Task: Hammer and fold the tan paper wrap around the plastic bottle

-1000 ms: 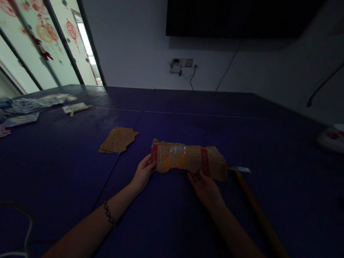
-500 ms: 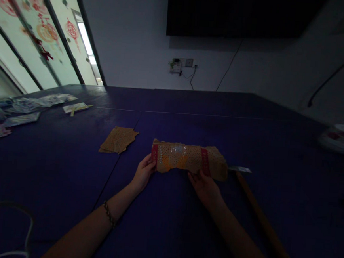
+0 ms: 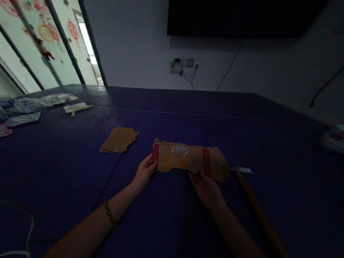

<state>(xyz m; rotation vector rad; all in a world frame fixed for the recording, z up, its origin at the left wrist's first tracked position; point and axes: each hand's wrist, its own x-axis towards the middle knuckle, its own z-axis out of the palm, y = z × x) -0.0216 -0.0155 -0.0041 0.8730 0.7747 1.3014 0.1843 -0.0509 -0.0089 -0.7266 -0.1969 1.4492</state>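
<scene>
A long, ragged-edged piece of brown cardboard [image 3: 181, 157] with red bands, orange marks and shiny clear tape is held up in front of me. My left hand [image 3: 145, 170] pinches its left end by the red band. Under its lower right edge, my right hand [image 3: 207, 187] grips it between thumb and fingers. A smaller stack of brown cardboard pieces [image 3: 119, 140] lies to the left on the dark blue table [image 3: 158, 223]. Just past the right end of the held piece, a flat, pale metallic-looking strip [image 3: 242, 170] shows, partly hidden behind the cardboard.
A long wooden stick [image 3: 267, 224] runs along the right toward me. Papers and plastic packets [image 3: 43, 103] lie far left. A white cable [image 3: 30, 229] loops at lower left. At the right edge stands a pale round container [image 3: 342, 138]. Wall sockets [image 3: 183, 62] sit behind.
Almost nothing differs. The whole view has shifted very slightly, and both hands keep the same hold on the cardboard.
</scene>
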